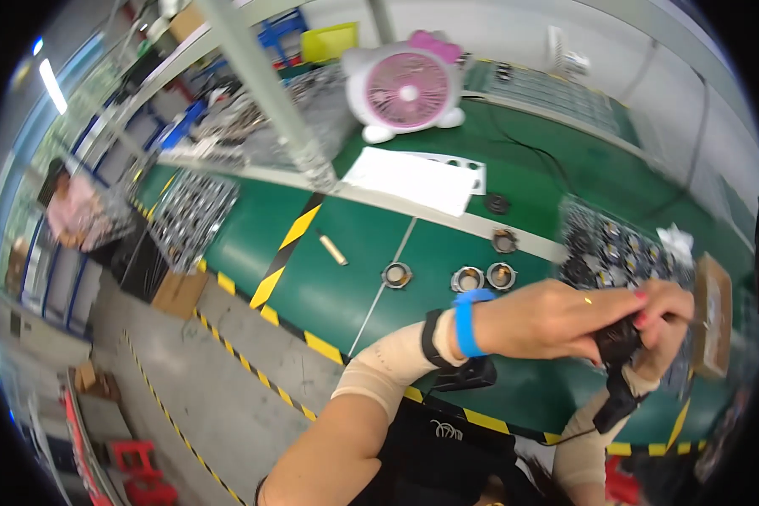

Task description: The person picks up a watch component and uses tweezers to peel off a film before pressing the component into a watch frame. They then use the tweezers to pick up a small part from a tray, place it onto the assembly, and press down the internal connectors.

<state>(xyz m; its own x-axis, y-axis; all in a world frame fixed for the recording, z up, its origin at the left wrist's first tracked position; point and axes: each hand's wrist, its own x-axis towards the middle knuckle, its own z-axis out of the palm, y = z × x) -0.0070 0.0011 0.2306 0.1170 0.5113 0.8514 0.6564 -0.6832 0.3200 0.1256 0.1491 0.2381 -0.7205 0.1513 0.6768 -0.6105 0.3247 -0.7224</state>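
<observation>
My left hand (544, 319), with a blue band at the wrist, reaches across to the right of the bench. It meets my right hand (670, 314), and the fingers of both are closed round a small black part (617, 341). Fingers cover much of that part, so its exact kind is hidden. Just beyond my left wrist lie two round metal-rimmed parts (501, 276) side by side. Another such part (396, 275) sits farther left, and one more (504, 241) lies behind the pair. A black round disc (497, 203) rests farther back.
A plastic-covered tray of round parts (607, 244) lies beyond my hands, beside a cardboard box (713, 316). A tool with a pale handle (332, 249) lies left. White paper (413, 181) and a pink-white fan (406, 91) stand behind. A person (80, 211) sits far left.
</observation>
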